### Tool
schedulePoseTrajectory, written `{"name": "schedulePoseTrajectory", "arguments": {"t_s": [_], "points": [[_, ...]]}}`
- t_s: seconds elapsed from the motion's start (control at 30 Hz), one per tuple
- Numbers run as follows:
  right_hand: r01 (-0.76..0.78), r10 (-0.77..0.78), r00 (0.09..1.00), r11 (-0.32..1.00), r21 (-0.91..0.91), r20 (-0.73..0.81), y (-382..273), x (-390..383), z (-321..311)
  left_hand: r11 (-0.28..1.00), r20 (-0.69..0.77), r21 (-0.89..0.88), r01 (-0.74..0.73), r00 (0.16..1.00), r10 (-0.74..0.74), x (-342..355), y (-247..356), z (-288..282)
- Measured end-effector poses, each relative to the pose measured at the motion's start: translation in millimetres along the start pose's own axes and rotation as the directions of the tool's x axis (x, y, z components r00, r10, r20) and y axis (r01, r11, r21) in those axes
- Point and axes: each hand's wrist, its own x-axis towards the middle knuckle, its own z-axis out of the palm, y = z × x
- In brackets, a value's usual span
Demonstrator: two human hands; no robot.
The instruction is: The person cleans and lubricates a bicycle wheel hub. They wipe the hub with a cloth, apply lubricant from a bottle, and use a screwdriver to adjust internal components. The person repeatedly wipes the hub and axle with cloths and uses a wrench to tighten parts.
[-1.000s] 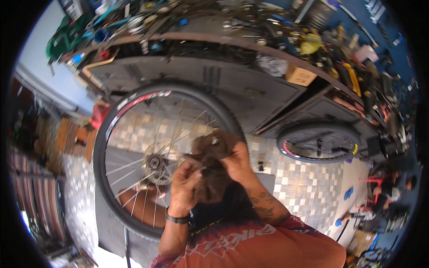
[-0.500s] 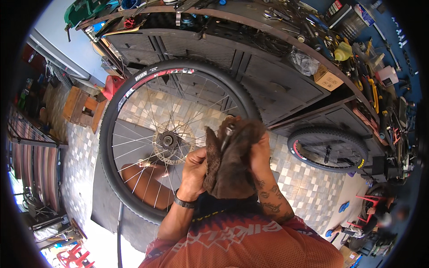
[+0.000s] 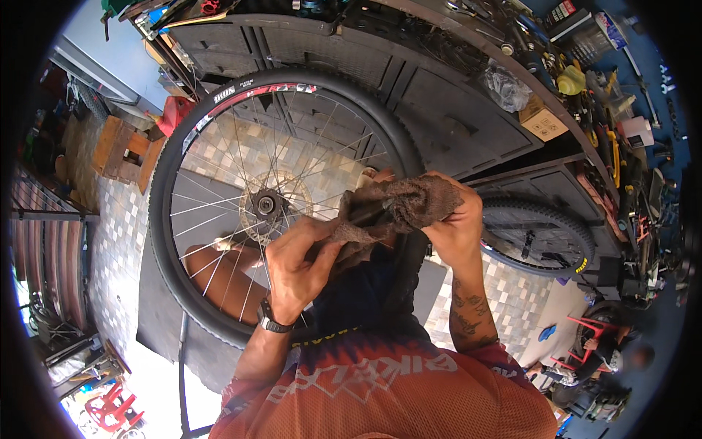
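Stretching between the left hand and right hand, both grasping it, a crumpled brown cloth

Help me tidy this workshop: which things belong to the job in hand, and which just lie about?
Seems to belong:
brown cloth, held by left hand and right hand
nearest bicycle wheel

Apparently lying about:
second wheel, on the right
cardboard box
clear plastic bag

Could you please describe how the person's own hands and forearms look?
The left hand and right hand are ungloved. A dark, watch-like band circles the left wrist; dark tattoos mark the right forearm. Reddish jersey sleeves leave both forearms bare.
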Motion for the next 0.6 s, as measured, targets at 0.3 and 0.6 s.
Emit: {"name": "schedulePoseTrajectory", "arguments": {"t_s": [0.3,0.6], "points": [[0.182,-0.156,0.975,0.968,-0.174,0.156,-10.2,1.4,-4.1,0.968,0.366,-0.115,0.222,0.916,-0.167,7.3,2.5,-18.5],[0.202,-0.201,0.979,0.958,-0.203,0.022,-3.6,-3.7,5.3,0.948,0.340,-0.064,0.312,0.900,-0.273,-0.7,9.7,-20.9]]}}
